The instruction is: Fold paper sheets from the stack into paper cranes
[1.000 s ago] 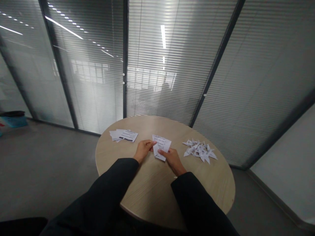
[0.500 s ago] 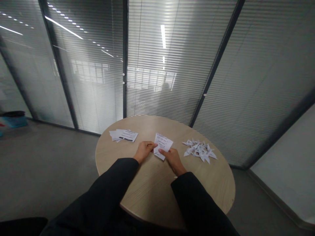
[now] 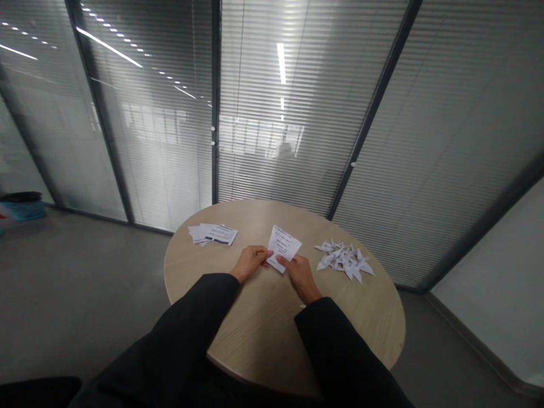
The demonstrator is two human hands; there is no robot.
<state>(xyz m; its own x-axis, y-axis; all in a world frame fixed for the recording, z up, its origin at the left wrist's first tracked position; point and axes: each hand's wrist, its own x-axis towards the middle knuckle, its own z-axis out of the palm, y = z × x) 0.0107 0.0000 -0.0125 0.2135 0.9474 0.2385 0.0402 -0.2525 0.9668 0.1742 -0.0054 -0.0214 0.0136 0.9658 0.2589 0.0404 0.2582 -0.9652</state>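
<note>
Both my hands hold one small printed sheet of paper (image 3: 284, 245) above the middle of a round wooden table (image 3: 272, 317). My left hand (image 3: 249, 262) pinches its left edge. My right hand (image 3: 298, 272) pinches its lower right edge. The sheet is tilted up, its far corner pointing away from me. A pile of folded white paper cranes (image 3: 344, 259) lies to the right of my right hand. A small stack of printed sheets (image 3: 212, 233) lies at the table's far left.
Glass walls with shut blinds and dark frames (image 3: 369, 119) stand right behind the table. Grey floor (image 3: 76, 283) surrounds it. A blue bin (image 3: 23, 207) sits far left by the wall.
The sheet has turned and lifted a little, its top corner now higher and more to the right. Both hands kept their pinch and shifted slightly.
</note>
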